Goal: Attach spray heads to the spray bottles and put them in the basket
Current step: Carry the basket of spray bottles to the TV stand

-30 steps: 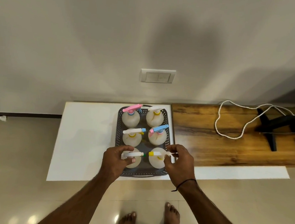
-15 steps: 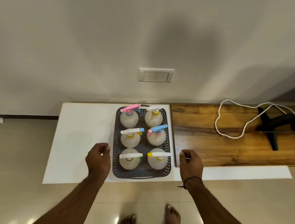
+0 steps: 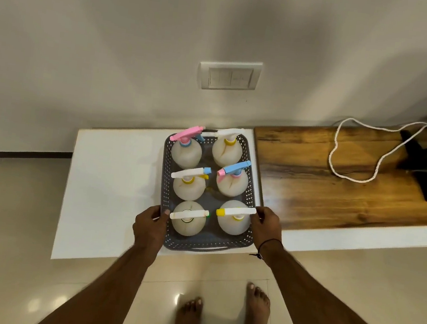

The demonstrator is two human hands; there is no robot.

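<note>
A grey perforated basket [image 3: 207,249] stands on a low white table [image 3: 115,177]. Several round translucent spray bottles stand upright in it in two rows, each with a spray head fitted. The back left head is pink [image 3: 186,133]; the middle right one is blue and pink [image 3: 234,169]. The front left bottle [image 3: 188,225] and the front right bottle [image 3: 234,225] have white heads. My left hand [image 3: 150,225] grips the basket's left rim near the front. My right hand [image 3: 266,227] grips the right rim, its fingers touching the front right head.
A wooden top [image 3: 337,189] adjoins the table on the right, with a looped white cord [image 3: 351,177] and a black stand [image 3: 425,164] on it. A wall with a switch plate [image 3: 229,75] rises right behind. My bare feet [image 3: 257,305] stand on the tiled floor.
A second ago both hands were on the two front bottles' heads. They let go and moved apart, then came back in onto the basket's left and right rims.
</note>
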